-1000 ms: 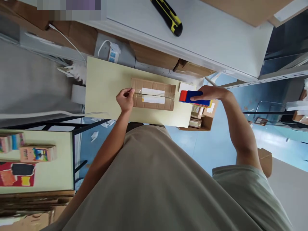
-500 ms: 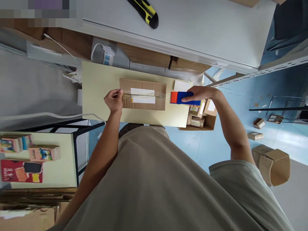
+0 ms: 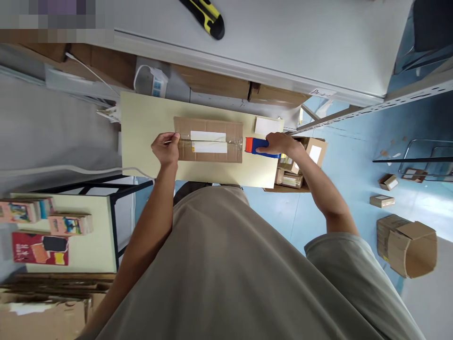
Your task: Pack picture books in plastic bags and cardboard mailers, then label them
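Note:
A flat cardboard box [image 3: 208, 125] lies on the pale yellow table [image 3: 148, 106]. White paper strips [image 3: 208, 147] and shiny clear tape run along its top. At the box's left end my left hand [image 3: 167, 147] is closed, thumb and fingers pinching the edge; whether a tape end is under the fingertips is hidden. Just off the right end, my right hand [image 3: 279, 142] grips a blue tape dispenser [image 3: 260, 146] with an orange front, which points left at the box. A small gap separates the dispenser from the box.
A grey shelf [image 3: 283, 42] with a yellow-black utility knife [image 3: 208, 21] stands beyond the table. A white card [image 3: 267, 125] lies near the table's right end. An open carton of parcels [image 3: 292, 179] stands beside it. Books [image 3: 71, 224] lie on another table at left.
My right hand has moved left with the tape dispenser, bringing it close to the box's right end. My left hand keeps its place at the left end.

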`<control>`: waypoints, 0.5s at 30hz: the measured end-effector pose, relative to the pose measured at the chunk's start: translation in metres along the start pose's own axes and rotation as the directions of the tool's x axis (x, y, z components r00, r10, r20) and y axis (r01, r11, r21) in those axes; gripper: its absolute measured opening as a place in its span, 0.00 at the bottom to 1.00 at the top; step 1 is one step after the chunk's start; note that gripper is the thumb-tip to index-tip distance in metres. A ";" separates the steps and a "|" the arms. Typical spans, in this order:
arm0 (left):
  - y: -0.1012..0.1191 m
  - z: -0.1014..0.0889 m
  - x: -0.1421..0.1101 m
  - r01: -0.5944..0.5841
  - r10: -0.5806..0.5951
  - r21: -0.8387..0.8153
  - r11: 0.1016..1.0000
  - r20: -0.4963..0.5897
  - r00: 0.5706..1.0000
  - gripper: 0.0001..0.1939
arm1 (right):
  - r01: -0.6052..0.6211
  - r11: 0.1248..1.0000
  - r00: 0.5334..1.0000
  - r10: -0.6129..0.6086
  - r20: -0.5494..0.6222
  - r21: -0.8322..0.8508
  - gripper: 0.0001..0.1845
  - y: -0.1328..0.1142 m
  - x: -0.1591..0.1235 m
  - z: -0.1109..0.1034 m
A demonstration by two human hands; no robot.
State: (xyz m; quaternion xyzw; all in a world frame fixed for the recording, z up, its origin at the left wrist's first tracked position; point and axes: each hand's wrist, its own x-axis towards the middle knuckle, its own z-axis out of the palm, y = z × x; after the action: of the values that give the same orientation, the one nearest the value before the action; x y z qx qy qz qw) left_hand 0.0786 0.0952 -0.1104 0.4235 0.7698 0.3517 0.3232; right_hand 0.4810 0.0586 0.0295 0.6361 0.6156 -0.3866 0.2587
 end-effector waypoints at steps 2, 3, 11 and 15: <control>0.001 0.000 0.002 0.002 -0.002 0.006 1.000 0.008 1.000 0.07 | -0.005 1.000 0.999 0.005 -0.032 -0.026 0.41 -0.007 -0.001 0.006; 0.002 0.000 0.002 0.004 -0.004 0.009 1.000 0.011 1.000 0.08 | -0.010 0.999 0.999 0.007 -0.048 -0.043 0.39 -0.011 -0.001 0.009; 0.007 -0.001 0.001 0.009 -0.008 -0.034 0.999 0.024 1.000 0.10 | -0.110 0.989 0.966 0.082 -0.244 -0.101 0.23 -0.045 0.000 0.045; 0.006 0.000 0.008 0.107 -0.106 -0.018 0.994 0.046 0.993 0.05 | -0.148 0.988 0.966 0.133 -0.220 -0.051 0.27 -0.046 -0.012 0.052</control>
State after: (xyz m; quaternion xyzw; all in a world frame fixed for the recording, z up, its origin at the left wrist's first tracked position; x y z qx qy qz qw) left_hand 0.0780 0.1048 -0.1074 0.3863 0.7801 0.3320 0.3632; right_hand 0.4270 0.0152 0.0165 0.7073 0.6060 -0.2752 0.2380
